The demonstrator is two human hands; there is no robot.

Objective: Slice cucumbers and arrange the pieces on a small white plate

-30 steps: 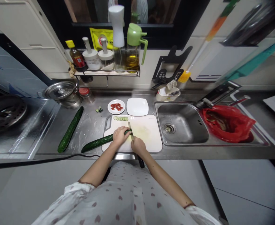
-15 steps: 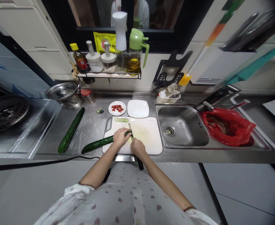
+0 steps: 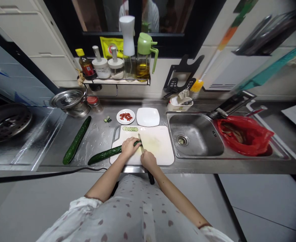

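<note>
My left hand (image 3: 129,147) grips a long dark green cucumber (image 3: 104,155) near its right end, pressing it onto the white cutting board (image 3: 159,148). The cucumber's left part sticks out past the board's edge. In my right hand (image 3: 148,160) is a knife (image 3: 140,142), its blade upright against the cucumber's cut end, close to my left fingers. The black handle end shows below my right wrist. A row of thin cucumber slices (image 3: 130,129) lies along the board's upper edge. Whether a fresh slice clings to the blade is too small to tell.
Behind the board sit a plate of chopped red pieces (image 3: 126,116) and a white plate (image 3: 148,116). Another cucumber (image 3: 77,140) and some cucumber ends (image 3: 108,119) lie to the left. On the right is a sink (image 3: 195,134) with a red plastic bag (image 3: 246,136) beside it.
The view has shifted very slightly. Both hands, the knife and the cucumber stay in nearly the same place on the board.
</note>
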